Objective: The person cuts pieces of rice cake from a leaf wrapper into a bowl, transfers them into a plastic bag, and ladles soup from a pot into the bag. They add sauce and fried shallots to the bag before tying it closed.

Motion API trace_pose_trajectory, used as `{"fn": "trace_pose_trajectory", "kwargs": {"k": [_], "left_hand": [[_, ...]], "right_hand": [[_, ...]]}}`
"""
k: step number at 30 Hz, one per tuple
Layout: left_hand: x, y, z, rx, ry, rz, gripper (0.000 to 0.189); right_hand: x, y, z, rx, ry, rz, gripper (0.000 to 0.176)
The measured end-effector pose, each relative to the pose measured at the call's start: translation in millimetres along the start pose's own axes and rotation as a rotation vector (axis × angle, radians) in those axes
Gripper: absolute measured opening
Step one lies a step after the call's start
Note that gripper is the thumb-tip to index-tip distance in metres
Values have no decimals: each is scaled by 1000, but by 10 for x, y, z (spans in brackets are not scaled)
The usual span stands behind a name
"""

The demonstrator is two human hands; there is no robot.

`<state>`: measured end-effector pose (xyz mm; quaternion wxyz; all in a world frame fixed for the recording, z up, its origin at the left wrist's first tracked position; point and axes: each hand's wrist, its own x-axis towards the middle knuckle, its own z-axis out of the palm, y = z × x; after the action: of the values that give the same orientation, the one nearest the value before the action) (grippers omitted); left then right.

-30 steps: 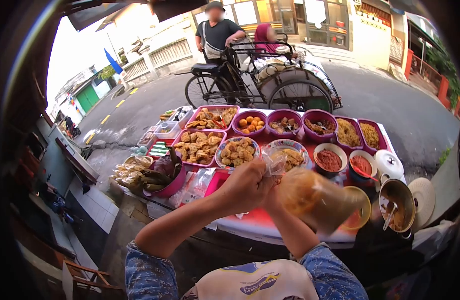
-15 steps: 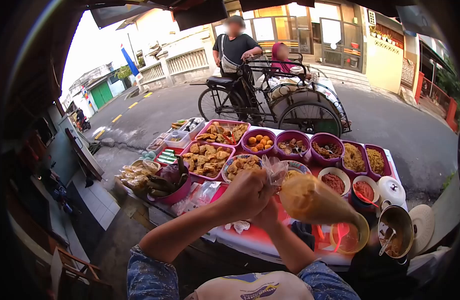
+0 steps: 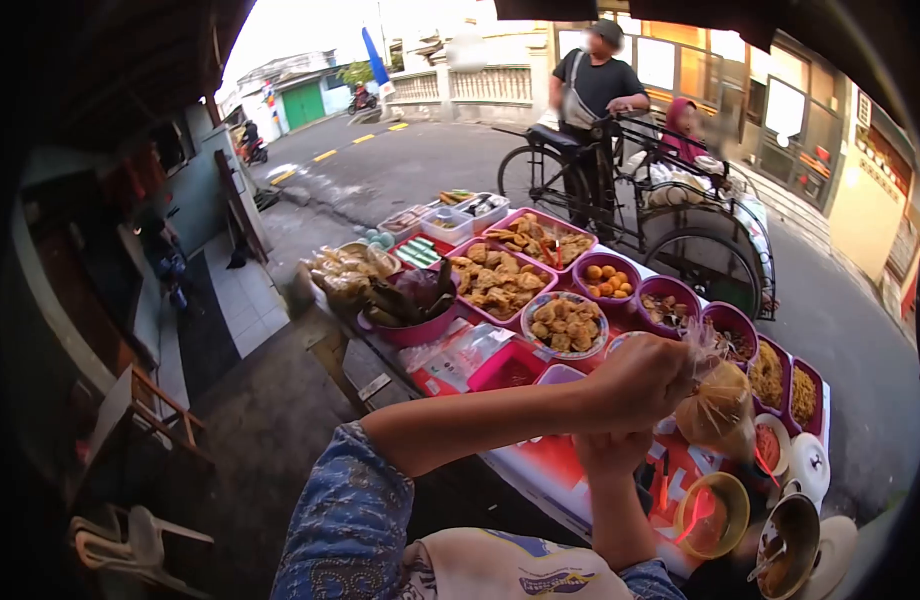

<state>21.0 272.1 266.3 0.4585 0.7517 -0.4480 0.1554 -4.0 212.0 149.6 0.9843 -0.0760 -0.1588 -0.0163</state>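
Note:
A clear plastic bag (image 3: 718,412) bulging with brownish food or sauce hangs over the right part of the stall table. My left hand (image 3: 642,384) is closed at the bag's gathered neck, its fingers pinched together. Just below it, my right hand (image 3: 612,452) is closed too; its fingers are partly hidden, and I cannot make out what is in them. Under the bag stands a yellowish bowl (image 3: 737,500) with a pink spoon (image 3: 696,512). A patterned bowl of fried food (image 3: 565,325) sits beyond my left wrist.
Purple tubs of side dishes (image 3: 667,303), noodles (image 3: 770,375) and fried-food trays (image 3: 500,280) fill the table's far side. A metal pot (image 3: 792,535) stands at right. In the street, a person (image 3: 600,80) stands by a pedicab (image 3: 700,255) with a seated passenger (image 3: 682,130). A plastic chair (image 3: 145,540) is lower left.
The view has turned left, so the table shows further right. The bag, swung out sideways and blurred before, now hangs more compactly by my hands. Both hands remain close together.

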Motion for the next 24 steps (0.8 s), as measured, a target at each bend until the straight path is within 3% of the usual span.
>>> {"fn": "trace_pose_trajectory", "kwargs": {"k": [1, 2, 7, 8, 9, 10, 11, 12, 14, 16, 17, 18, 22, 23, 24], "left_hand": [[-17, -103, 74, 10, 19, -10, 7], [-59, -232, 167, 56, 19, -24, 8], [-191, -267, 211, 108, -92, -98, 8], [-192, -269, 199, 117, -80, -102, 8], [-173, -278, 197, 150, -48, -97, 7], [-150, -284, 187, 186, -16, -94, 6], [-114, -261, 173, 231, 20, -68, 7], [-75, -228, 147, 239, 25, -73, 7], [-2, -185, 141, 65, -13, 17, 6], [-30, -291, 299, -10, 60, 8, 7], [-58, -349, 365, -50, 84, -101, 8], [-102, -410, 434, -90, 104, -210, 9], [-487, -603, 772, -188, -6, -395, 17], [-589, -658, 822, -259, -127, -520, 18], [-703, -686, 828, -336, -267, -648, 20]], "right_hand": [[137, -55, 12, 59, 316, 7, 22], [172, -126, 3, 57, 319, 26, 22], [346, -774, 88, -632, 529, -364, 16], [185, -1110, -122, -478, -78, -136, 20], [25, -1166, -186, -449, -203, -288, 22], [-208, -979, -32, -568, -107, -540, 21], [-214, -467, 506, -202, 669, -933, 20], [-385, -334, 216, -146, 499, -791, 25], [-336, -149, -52, -171, -248, -140, 28], [-20, -212, -446, -29, -324, -32, 27], [119, -308, -595, 112, -399, 74, 27], [189, -405, -686, 114, -390, 75, 27], [185, -776, -841, -701, 391, -64, 25], [138, -793, -706, -879, 579, 16, 19], [40, -1033, -737, -862, 312, 319, 17]]}}
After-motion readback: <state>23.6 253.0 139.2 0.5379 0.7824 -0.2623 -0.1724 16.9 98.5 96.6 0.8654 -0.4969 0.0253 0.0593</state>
